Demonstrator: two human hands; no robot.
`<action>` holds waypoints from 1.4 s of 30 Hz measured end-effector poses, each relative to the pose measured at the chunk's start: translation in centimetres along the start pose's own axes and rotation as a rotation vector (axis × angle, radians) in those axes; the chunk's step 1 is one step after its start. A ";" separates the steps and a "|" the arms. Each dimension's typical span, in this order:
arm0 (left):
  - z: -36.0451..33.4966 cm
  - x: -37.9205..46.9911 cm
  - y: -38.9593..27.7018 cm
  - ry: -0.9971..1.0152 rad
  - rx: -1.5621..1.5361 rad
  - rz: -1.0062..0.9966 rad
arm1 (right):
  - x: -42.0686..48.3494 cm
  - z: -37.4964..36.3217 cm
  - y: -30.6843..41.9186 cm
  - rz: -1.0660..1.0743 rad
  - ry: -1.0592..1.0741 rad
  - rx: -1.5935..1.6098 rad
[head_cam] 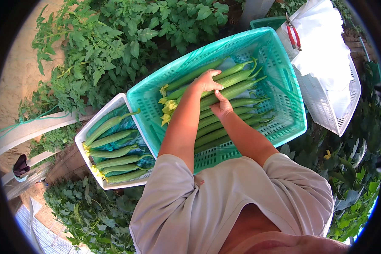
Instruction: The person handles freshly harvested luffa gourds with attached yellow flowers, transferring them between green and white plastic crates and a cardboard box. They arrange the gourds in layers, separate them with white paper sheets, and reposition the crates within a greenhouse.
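Several long green loofah gourds (241, 91) lie side by side in a green plastic crate (292, 108), yellow flowers at their left ends. My left hand (206, 82) rests across the upper gourds, thumb and fingers spread over one of them. Just below it, my right hand (222, 105) lies against a middle gourd with its thumb on top; its other fingers are partly hidden. Whether either hand grips a gourd or only touches it is unclear. More gourds (114, 153) lie on blue-green film in a white plastic crate (82, 152) at the left.
A white crate (333, 125) on the right holds a stack of white sheets (324, 47). Red-handled pruning shears (293, 35) hang at its upper edge. Leafy plants (114, 47) border the crates above, with darker foliage (98, 212) below. A pale curved beam (35, 130) runs at the left.
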State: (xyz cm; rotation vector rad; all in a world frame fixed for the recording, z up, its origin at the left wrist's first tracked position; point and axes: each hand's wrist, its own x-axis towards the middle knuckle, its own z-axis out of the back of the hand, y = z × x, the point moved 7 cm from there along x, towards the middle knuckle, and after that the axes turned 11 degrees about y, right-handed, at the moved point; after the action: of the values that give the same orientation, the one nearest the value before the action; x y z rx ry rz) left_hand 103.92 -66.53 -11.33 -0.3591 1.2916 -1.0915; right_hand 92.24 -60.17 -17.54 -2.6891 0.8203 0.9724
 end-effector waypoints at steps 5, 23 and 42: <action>1.3 0.8 0.4 0.211 -0.095 0.010 | -0.4 -0.4 0.2 -0.046 -0.041 -0.066; 3.4 0.8 1.9 0.109 0.150 -0.036 | -4.6 0.9 2.2 -0.063 -0.066 -0.135; -0.4 -11.1 6.7 -0.753 0.638 0.017 | -13.4 -0.8 5.4 -0.057 0.059 -0.326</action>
State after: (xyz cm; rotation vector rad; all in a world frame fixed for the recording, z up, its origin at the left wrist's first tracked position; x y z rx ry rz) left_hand 107.77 -54.21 -9.94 -0.2322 0.2549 -1.1341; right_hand 81.20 -59.02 -8.26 -3.0085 0.6386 1.1023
